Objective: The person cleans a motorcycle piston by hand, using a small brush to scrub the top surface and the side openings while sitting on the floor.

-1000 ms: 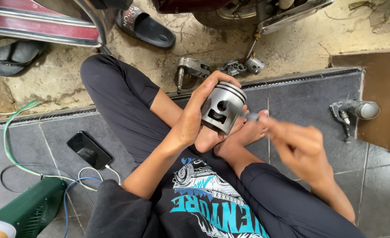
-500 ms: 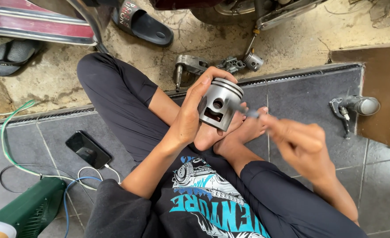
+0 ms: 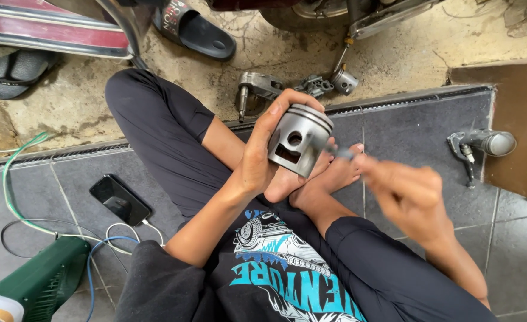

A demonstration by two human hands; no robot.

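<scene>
Two black rubber sandals point(image 3: 199, 33) lie on the concrete; one black smartphone point(image 3: 120, 200) rests on the grey tiles. One silver cylindrical metal piston point(image 3: 298, 139) is held above the crossed legs, left hand point(image 3: 262, 158) wrapped around it. The blurred right hand point(image 3: 407, 194) pinches a thin metal tool point(image 3: 338, 151) against its side.

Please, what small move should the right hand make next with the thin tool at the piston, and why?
Probably ease the tool a little further toward the side hole of the piston. The left hand grips the piston with that hole turned toward the right hand, and the tool's tip sits just beside the piston, though it is blurred.
</scene>
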